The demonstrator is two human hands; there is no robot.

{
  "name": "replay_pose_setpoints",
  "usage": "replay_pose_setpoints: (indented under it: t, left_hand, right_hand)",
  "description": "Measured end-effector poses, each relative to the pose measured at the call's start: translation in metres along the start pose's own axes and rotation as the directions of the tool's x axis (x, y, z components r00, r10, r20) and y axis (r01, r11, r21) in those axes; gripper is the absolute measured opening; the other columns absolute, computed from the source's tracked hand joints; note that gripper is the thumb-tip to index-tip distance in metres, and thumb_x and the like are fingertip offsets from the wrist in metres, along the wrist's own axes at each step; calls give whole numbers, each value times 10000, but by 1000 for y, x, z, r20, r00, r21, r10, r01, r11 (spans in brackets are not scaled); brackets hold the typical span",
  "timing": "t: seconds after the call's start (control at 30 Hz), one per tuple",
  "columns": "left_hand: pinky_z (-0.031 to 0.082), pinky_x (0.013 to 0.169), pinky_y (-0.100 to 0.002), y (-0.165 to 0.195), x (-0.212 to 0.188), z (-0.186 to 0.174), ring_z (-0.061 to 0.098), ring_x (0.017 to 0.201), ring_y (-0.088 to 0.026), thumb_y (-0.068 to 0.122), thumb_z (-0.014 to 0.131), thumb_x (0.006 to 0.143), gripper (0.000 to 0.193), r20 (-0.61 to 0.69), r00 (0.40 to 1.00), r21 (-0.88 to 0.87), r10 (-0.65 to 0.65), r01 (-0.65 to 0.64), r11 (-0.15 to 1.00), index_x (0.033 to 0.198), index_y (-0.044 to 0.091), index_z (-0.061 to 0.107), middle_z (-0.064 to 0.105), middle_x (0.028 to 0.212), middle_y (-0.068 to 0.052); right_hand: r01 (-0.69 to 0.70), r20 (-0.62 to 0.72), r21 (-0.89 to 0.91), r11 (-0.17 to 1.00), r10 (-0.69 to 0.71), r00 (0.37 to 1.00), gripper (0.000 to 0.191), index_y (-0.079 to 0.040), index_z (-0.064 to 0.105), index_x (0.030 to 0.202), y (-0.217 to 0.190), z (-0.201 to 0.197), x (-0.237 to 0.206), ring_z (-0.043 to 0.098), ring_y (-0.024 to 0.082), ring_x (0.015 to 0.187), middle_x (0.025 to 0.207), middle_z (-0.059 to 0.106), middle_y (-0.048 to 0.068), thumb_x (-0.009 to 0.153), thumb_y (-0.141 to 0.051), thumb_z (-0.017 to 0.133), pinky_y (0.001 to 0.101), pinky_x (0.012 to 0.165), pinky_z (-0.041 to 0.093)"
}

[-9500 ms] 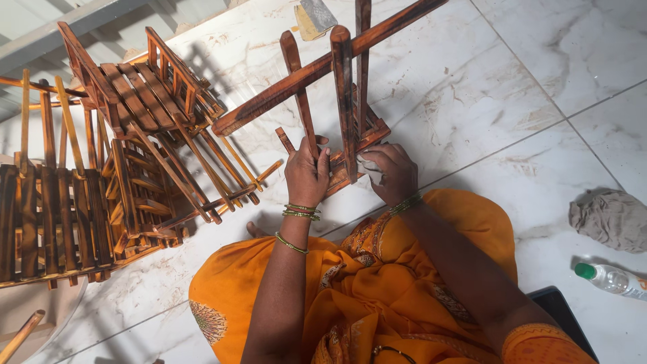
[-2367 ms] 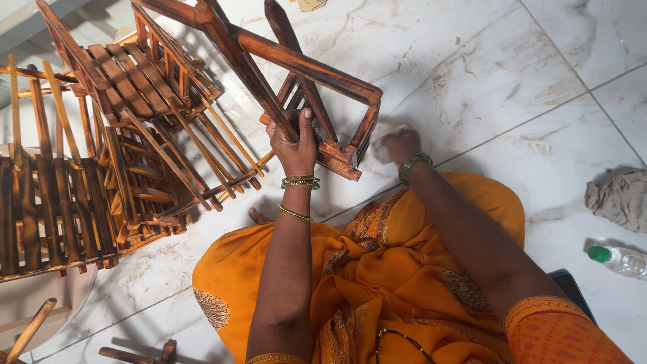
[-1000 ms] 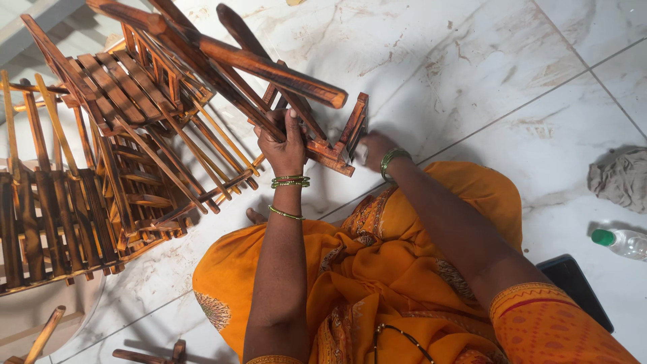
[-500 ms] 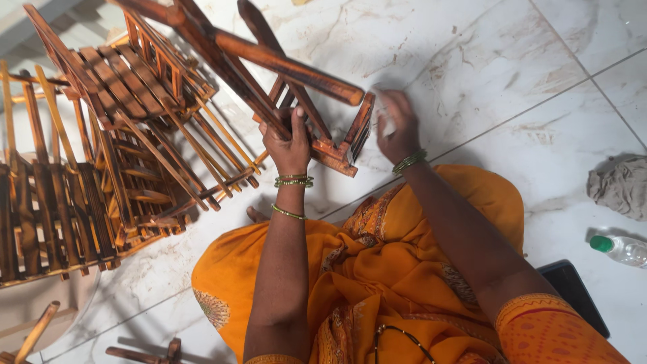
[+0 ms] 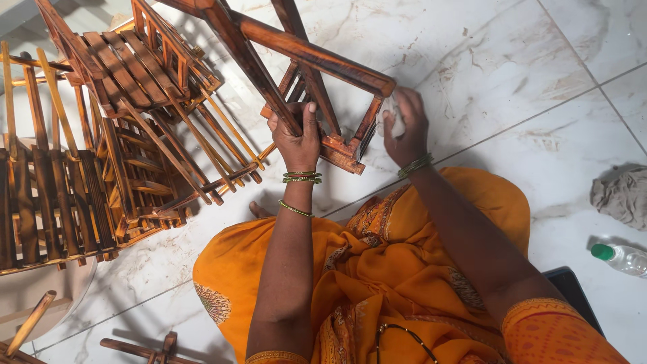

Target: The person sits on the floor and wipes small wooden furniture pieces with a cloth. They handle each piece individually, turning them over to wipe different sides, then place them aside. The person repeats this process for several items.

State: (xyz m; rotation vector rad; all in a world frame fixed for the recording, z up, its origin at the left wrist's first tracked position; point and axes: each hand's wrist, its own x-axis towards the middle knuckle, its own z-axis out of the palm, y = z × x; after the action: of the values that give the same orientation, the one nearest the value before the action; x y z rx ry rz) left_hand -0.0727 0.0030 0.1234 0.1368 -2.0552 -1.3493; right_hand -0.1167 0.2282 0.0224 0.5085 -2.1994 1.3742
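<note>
Both hands on wooden frame (image 5: 317, 61) — left hand (image 5: 296, 135) gripping bar, right hand (image 5: 404, 125) beside.

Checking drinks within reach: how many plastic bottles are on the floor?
1: a clear bottle with a green cap lies at the right edge, near the grey rag. Others may be outside the frame.

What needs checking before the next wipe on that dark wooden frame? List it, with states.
1. Left hand grips a slanted bar of the dark brown wooden frame: ok.
2. Right hand presses a small pale cloth against the frame's right end: ok.
3. Frame's lower corner rests near the orange-draped lap; whether it touches the white marble floor: cannot tell.
4. Stack of similar brown slatted wooden frames close on the left, touching or apart: cannot tell.
5. Clear plastic bottle with green cap lies apart on the right: ok.
</note>
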Motion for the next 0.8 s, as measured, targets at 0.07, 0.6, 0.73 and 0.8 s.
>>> replay_pose_setpoints:
  t: [0.07,0.6,0.73,0.8]
  left_hand:
    - [356,1039,-337,-1,-1,-1,584,845,-86,246,739,994,151,-6,1000,5,-9,9,1000,923,118,704,682,633,46]
    - [376,1056,-350,-5,0,0,576,1000,-142,269,784,967,148,26,999,49,-29,28,998,943,143,712,726,784,63]
    - [370,1033,-352,-8,0,1,573,1021,-150,272,790,950,167,-4,1000,88,15,-14,996,924,130,706,738,863,33]
    - [373,1036,-358,-11,-1,2,588,1023,-144,266,788,952,169,-8,1000,88,28,-27,996,927,122,704,745,886,21]
  right_hand:
    - [-9,41,-20,1000,10,999,420,22,585,1351,-1,2,1,636,350,1208,1310,613,233,934,2,627,407,1019,544]
    - [-136,521,-55,989,144,842,266,-78,720,963,-95,-45,21,724,266,835,939,732,77,700,-36,730,363,759,564]
    - [-110,615,-93,989,145,775,240,-136,755,963,-94,-42,23,727,258,870,966,740,43,729,-82,754,376,786,577]
    - [-85,645,-107,991,134,752,299,-159,774,965,-89,-36,17,725,269,890,997,750,27,684,-60,742,386,795,577]
